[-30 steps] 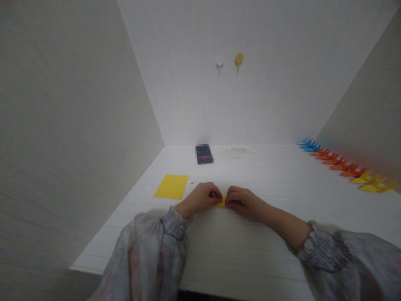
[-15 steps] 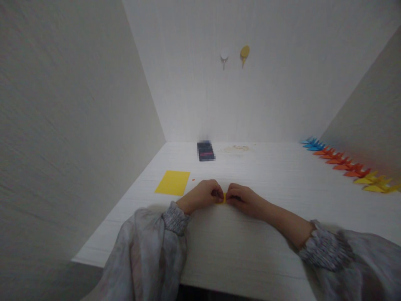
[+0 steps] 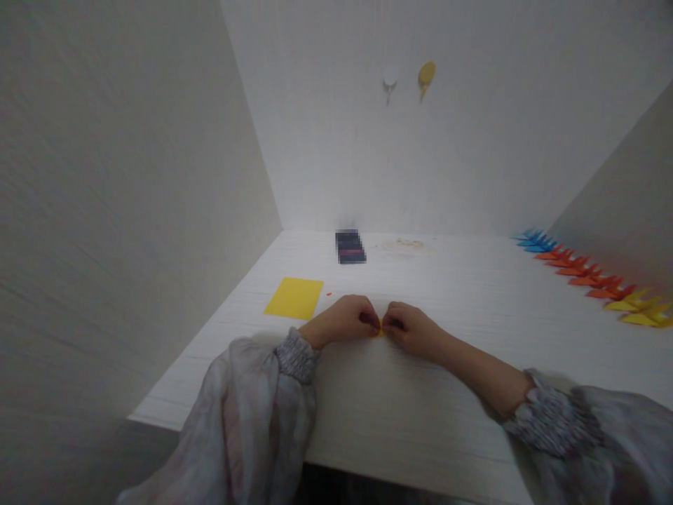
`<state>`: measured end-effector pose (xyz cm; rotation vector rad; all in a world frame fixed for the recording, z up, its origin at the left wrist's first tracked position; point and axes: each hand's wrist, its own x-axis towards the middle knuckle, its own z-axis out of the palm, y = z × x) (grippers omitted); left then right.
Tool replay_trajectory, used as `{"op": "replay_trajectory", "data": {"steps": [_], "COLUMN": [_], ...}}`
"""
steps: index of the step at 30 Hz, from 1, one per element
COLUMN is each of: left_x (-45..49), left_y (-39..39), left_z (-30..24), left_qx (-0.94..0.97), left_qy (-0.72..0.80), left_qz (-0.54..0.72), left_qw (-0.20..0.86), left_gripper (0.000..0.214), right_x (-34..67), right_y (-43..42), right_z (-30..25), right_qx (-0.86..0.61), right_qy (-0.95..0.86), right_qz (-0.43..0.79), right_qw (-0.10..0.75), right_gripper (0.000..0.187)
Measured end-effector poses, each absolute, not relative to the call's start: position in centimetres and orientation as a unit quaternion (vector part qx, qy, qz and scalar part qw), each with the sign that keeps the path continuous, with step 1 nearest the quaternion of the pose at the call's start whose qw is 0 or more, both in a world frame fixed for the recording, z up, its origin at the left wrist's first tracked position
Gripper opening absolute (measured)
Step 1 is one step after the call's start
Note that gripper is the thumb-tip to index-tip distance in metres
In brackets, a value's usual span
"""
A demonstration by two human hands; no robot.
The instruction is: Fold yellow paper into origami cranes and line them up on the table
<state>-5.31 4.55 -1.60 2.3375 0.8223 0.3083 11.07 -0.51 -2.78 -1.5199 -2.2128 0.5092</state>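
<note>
Close together near the middle of the white table, both my hands pinch a small piece of yellow folded paper (image 3: 381, 330). My left hand (image 3: 353, 318) has its fingertips closed on the paper's left side. From the other side, my right hand (image 3: 410, 327) grips it, fingers curled. Most of the paper is hidden behind the fingers, so its folded shape cannot be made out. A flat yellow sheet of paper (image 3: 294, 298) lies to the left, beyond my left wrist. An orange scrap (image 3: 329, 294) lies between that sheet and my left hand.
A blurred-out dark object (image 3: 350, 247) lies at the back of the table (image 3: 446, 421). Blue, orange and yellow origami cranes (image 3: 594, 278) line the right side. A white hook (image 3: 390, 82) and a yellow hook (image 3: 427, 73) are on the back wall. Walls stand left and right.
The view has shifted slightly, so the scene sits a little differently in the picture. My hands are marginally closer together, and less of the yellow folded paper shows between them.
</note>
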Motion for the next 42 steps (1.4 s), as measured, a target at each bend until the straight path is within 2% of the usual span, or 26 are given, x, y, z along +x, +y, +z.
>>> {"op": "replay_trajectory", "data": {"steps": [6,23,42], "left_x": [-5.35,-4.88,-4.83], "left_y": [4.51,4.28,4.10], "left_z": [-1.40,-1.42,-0.80], "left_qx": [0.882,0.850,0.862], "left_qy": [0.312,0.365,0.366], "left_qz": [0.116,0.121,0.095], "left_qw": [0.333,0.359,0.339], "left_gripper": [0.027,0.021,0.021], "right_x": [10.88,10.89,10.83], "right_y": [-0.66,-0.57,-0.45], "right_z": [-2.45,-2.53,-2.27], "right_qx": [-0.562,-0.549,-0.591], "right_qy": [-0.789,-0.804,-0.758], "right_qz": [0.167,0.150,0.206], "right_qw": [0.184,0.176,0.183], "right_gripper": [0.010,0.011,0.010]}}
